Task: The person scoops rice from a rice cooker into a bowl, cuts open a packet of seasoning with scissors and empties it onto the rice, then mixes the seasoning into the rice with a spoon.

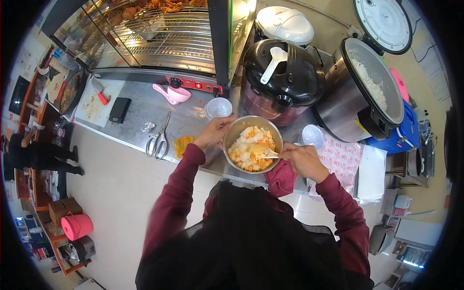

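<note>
A steel bowl of rice, partly white and partly orange, is at the front edge of the metal counter. My left hand grips the bowl's left rim. In my right hand is the handle of a pale rice paddle, its blade in the rice. Behind the bowl stands a small white bowl, and another small bowl is beyond my right hand. A dark red cloth hangs over the edge below the bowl. A yellow packet lies left of it.
Scissors, a pink cup, a black box and a red-handled knife lie leftward. A lidded black cooker and an open rice cooker stand behind right. A heated display cabinet is behind. A person stands far left.
</note>
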Motion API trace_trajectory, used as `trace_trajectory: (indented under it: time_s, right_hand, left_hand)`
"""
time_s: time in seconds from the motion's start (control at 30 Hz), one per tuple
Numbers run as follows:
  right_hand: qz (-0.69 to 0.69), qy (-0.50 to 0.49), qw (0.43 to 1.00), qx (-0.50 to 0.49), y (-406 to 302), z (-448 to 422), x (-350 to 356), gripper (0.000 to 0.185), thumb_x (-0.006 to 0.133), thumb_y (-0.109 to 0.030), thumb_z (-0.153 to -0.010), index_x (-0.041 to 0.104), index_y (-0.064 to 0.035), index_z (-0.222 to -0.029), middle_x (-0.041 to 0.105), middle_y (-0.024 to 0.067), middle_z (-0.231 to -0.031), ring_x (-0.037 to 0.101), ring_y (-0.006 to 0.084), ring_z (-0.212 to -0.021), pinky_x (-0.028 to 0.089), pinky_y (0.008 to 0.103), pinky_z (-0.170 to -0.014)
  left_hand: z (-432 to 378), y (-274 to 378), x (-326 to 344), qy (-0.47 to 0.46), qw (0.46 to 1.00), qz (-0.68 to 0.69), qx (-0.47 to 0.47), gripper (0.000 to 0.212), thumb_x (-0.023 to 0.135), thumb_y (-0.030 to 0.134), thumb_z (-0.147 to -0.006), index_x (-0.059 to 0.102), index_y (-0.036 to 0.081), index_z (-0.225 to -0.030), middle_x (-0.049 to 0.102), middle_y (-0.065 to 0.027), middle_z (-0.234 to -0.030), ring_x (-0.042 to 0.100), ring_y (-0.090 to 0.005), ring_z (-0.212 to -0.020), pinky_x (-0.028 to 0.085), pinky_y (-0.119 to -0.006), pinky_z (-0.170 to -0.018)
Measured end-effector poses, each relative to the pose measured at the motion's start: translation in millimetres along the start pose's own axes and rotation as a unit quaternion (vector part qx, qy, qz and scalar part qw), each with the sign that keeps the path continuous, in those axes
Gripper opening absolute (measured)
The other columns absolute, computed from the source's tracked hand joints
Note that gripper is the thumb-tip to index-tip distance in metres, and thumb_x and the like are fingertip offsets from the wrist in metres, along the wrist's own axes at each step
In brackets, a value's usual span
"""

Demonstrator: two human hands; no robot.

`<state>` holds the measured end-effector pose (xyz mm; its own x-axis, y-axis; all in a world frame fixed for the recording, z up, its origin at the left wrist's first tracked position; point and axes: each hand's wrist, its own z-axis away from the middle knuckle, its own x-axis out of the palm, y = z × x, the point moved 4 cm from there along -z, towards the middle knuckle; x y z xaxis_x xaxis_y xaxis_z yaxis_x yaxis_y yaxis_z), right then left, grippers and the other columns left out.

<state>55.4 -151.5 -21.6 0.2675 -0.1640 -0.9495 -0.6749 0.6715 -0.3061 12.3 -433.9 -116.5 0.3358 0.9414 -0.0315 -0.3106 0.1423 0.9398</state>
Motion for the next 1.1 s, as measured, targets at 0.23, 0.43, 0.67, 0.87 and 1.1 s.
trace_trajectory:
  time_s: [0.23,0.43,0.67,0.87,1.1]
  right_hand:
    - [-0.058,0.135,0.985,0.086,4,-10,-55,0.022,0.062,-0.009,-0.080,0.075,-0.0167,-0.095,0.068,0.0068,-0.088,0.065,0.0292,-0.073,0.050,0.0393,-0.060]
    - [0.185,0.067,0.969,0.147,1,-61,27,0.013,0.061,-0.013,-0.077,0.072,-0.0102,-0.084,0.068,0.0118,-0.086,0.067,0.0282,-0.068,0.053,0.0399,-0.058]
    - [0.177,0.198,0.961,0.080,-34,-59,22,0.019,0.060,-0.009,-0.075,0.072,-0.0118,-0.088,0.066,0.0032,-0.091,0.067,0.0259,-0.063,0.053,0.0369,-0.055]
    - [0.076,0.188,0.972,0.122,-30,-36,-29,0.014,0.061,-0.010,-0.075,0.070,-0.0126,-0.085,0.063,0.0044,-0.087,0.065,0.0284,-0.060,0.051,0.0391,-0.054]
    - [0.060,0.110,0.988,0.091,22,-103,41,0.015,0.060,-0.015,-0.078,0.071,-0.0151,-0.088,0.065,0.0052,-0.090,0.066,0.0282,-0.081,0.051,0.0430,-0.069]
  left_hand:
    - [19,-9,1,0.049,0.999,0.017,-0.017,0.037,0.049,0.020,-0.100,0.053,0.007,-0.134,0.066,-0.0046,-0.094,0.063,-0.0080,-0.064,0.057,-0.023,-0.048]
    - [32,-13,16,0.073,0.995,0.063,0.005,0.042,0.045,0.019,-0.101,0.045,0.006,-0.140,0.064,-0.0102,-0.110,0.067,-0.0148,-0.079,0.060,-0.027,-0.053]
    - [42,-40,18,0.099,0.980,0.172,-0.012,0.042,0.046,0.020,-0.101,0.044,0.009,-0.142,0.060,-0.0092,-0.119,0.065,-0.0154,-0.089,0.061,-0.028,-0.056]
    - [75,-39,42,0.141,0.965,0.222,-0.003,0.045,0.046,0.020,-0.101,0.039,0.010,-0.145,0.057,-0.0051,-0.116,0.060,-0.0138,-0.097,0.063,-0.032,-0.066]
    - [70,-29,43,0.099,0.946,0.309,-0.006,0.049,0.048,0.012,-0.099,0.034,0.007,-0.146,0.056,-0.0025,-0.101,0.061,-0.0151,-0.092,0.064,-0.037,-0.068]
